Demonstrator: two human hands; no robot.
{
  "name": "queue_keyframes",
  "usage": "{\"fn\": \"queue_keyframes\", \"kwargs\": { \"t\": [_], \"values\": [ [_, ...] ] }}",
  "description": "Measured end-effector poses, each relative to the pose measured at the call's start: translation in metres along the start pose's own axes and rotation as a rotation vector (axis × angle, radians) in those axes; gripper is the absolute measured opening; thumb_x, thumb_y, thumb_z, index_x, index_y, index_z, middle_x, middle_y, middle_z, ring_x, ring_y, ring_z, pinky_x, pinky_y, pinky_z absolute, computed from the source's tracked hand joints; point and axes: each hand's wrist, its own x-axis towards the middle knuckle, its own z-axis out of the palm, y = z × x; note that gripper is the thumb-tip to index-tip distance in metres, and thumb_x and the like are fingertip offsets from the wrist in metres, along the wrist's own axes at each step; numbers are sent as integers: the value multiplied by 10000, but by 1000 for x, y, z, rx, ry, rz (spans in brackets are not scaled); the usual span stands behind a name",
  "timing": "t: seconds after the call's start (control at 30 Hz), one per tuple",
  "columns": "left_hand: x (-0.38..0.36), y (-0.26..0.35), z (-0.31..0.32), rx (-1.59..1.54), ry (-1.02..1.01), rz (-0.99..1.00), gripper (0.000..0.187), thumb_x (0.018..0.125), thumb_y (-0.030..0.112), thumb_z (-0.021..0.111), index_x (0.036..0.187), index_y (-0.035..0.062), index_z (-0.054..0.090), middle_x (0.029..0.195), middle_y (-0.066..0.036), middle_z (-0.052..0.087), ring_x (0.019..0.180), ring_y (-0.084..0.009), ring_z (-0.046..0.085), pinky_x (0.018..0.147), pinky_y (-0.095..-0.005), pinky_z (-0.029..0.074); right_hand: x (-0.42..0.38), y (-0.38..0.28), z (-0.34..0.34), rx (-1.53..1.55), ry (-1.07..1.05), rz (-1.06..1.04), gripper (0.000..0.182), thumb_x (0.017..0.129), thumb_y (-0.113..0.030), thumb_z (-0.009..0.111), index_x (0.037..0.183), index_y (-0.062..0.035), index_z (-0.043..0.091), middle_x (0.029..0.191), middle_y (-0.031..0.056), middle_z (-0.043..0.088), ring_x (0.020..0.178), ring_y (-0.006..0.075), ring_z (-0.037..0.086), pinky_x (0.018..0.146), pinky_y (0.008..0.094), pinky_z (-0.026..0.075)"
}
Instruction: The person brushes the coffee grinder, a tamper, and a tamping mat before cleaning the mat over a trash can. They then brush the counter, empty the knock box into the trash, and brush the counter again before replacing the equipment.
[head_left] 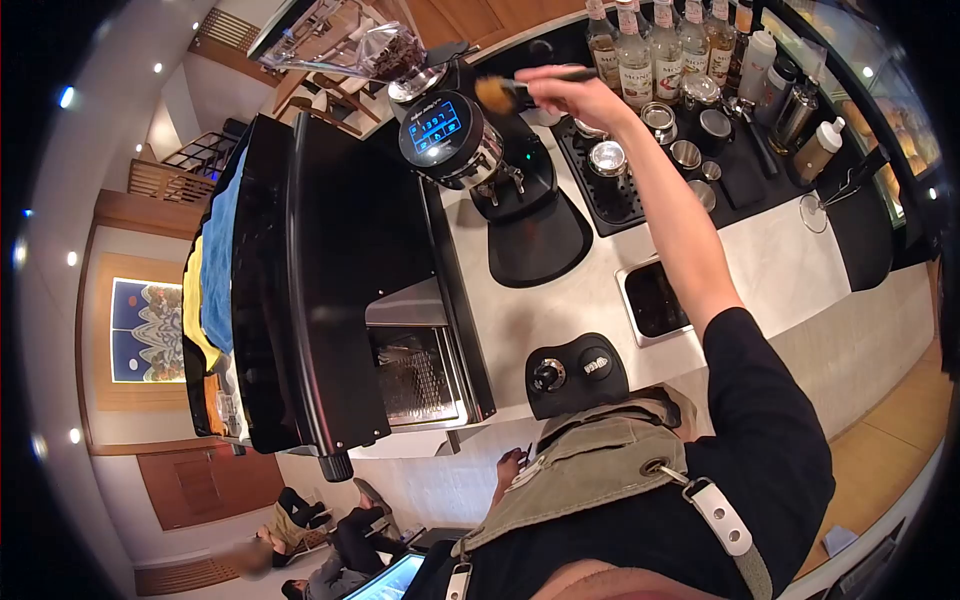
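Observation:
My right hand (pixel 575 97) is stretched out over the back of the counter, its fingers closed around the dark handle of a brush (pixel 495 95) with tan bristles. The bristles are beside the round head of a black coffee grinder (pixel 450 140), whose blue display is lit. Coffee beans (pixel 392 55) show in the clear hopper above. Low by my apron (pixel 600 450), my left hand (pixel 510 465) is partly hidden, its fingers curled near a thin dark piece I cannot make out. A tamper (pixel 548 375) stands on a black tamping mat (pixel 570 400) in front of me.
A black espresso machine (pixel 330 280) with cloths on top fills the left. Syrup bottles (pixel 665 50), metal cups (pixel 685 155) and squeeze bottles (pixel 818 150) stand at the back right. A recessed metal bin (pixel 655 300) is set in the counter. Seated people (pixel 340 545) are beyond, lower left.

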Motion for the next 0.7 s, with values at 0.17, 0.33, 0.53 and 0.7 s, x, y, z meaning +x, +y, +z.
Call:
{"fn": "queue_keyframes", "kwargs": {
  "t": [0.17, 0.33, 0.53, 0.7],
  "values": [
    [18, -25, -15, 300, -145, 327, 429, 995, 217, 638, 1317, -65, 615, 1187, -177, 721, 975, -279, 707, 838, -402, 582, 13, 2, 0, -330, -143, 88, 319, 928, -131, 719, 1226, -22, 746, 778, -1, 664, 671, 59, 564, 597, 221, 461],
    [-5, -4, 6, 21, -42, 77, 335, 993, 163, 630, 1222, -81, 649, 1107, -163, 724, 904, -242, 707, 777, -367, 584, 12, -73, 26, -675, -21, -94, 245, 931, -180, 734, 1158, -115, 797, 832, -16, 719, 652, 53, 564, 571, 237, 472],
    [15, -19, 1, -146, 12, -19, 332, 976, 125, 627, 1266, -36, 615, 1124, -164, 725, 866, -282, 714, 727, -397, 591, 45, -99, 99, -968, -177, -278, 242, 955, -205, 728, 1172, -118, 789, 979, -6, 765, 752, 61, 579, 622, 235, 483],
    [37, -56, -13, 16, -124, 332, 367, 961, 152, 657, 1276, -32, 615, 1135, -178, 729, 873, -279, 715, 716, -393, 591, 69, -128, 102, -897, -204, -139, 257, 936, -231, 731, 1164, -133, 799, 883, -35, 745, 690, 27, 564, 585, 204, 450]
  ]
}}
